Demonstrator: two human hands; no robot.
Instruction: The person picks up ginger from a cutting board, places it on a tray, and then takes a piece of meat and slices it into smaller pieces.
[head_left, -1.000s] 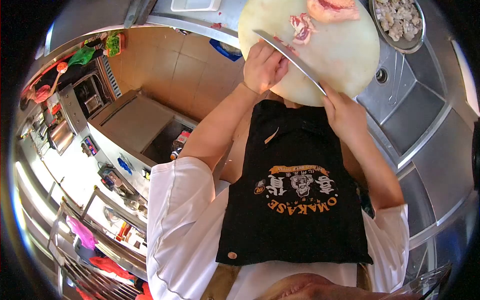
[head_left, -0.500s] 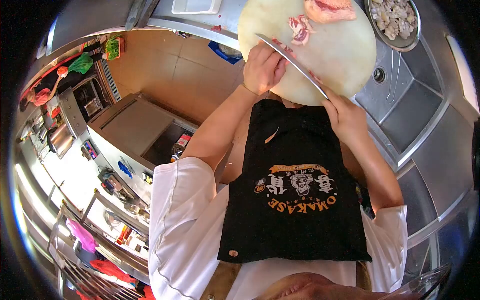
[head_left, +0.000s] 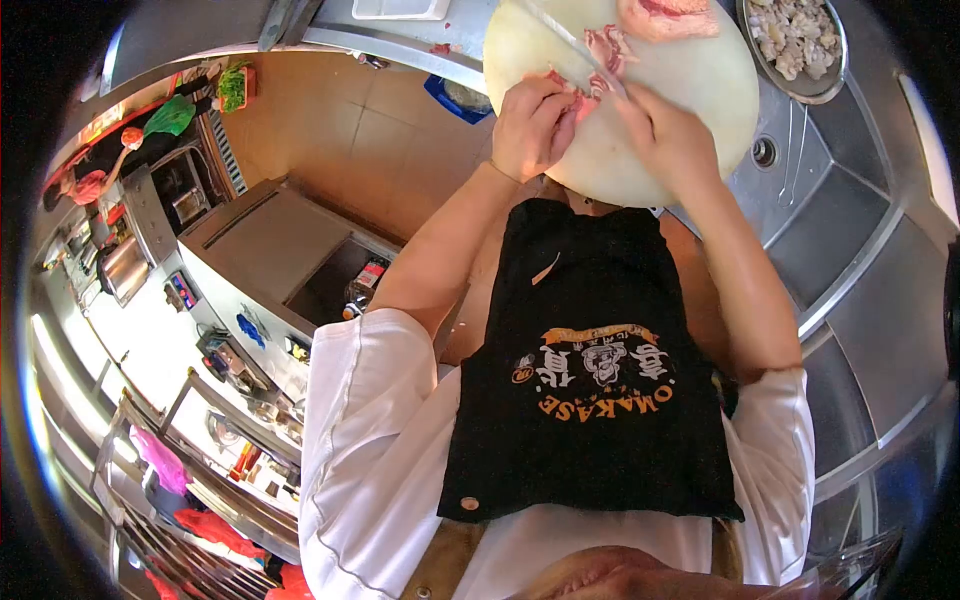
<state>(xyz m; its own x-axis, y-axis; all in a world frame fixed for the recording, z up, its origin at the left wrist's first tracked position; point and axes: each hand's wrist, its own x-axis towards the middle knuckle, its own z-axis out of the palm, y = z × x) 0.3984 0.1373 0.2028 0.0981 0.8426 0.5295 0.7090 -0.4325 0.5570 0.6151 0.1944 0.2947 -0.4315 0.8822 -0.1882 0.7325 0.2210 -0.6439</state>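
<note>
My left hand (head_left: 540,128) is closed at the near left of the round, pale cutting board (head_left: 640,150), its fingers pinching a small red and white piece of meat (head_left: 580,104). My right hand (head_left: 676,140) grips a knife (head_left: 562,32), with its long blade pointing to the far left across the board. The handle is hidden in the fist, and the blade is somewhat blurred. Beside the blade lies a marbled meat strip (head_left: 608,46). Further back on the board rests a large chunk of meat (head_left: 668,22) with a pale fatty side.
A metal bowl (head_left: 812,98) of pale cut pieces stands right of the board, above a steel sink (head_left: 825,240). A white tray (head_left: 400,10) sits on the counter at back left. A blue container (head_left: 455,100) is lower down. At far left, another person's arm (head_left: 118,165) shows.
My right hand has moved forward and left, carrying the knife farther over the board. The blade has left my left fingers and now lies beside the meat strip. My left hand has barely moved.
</note>
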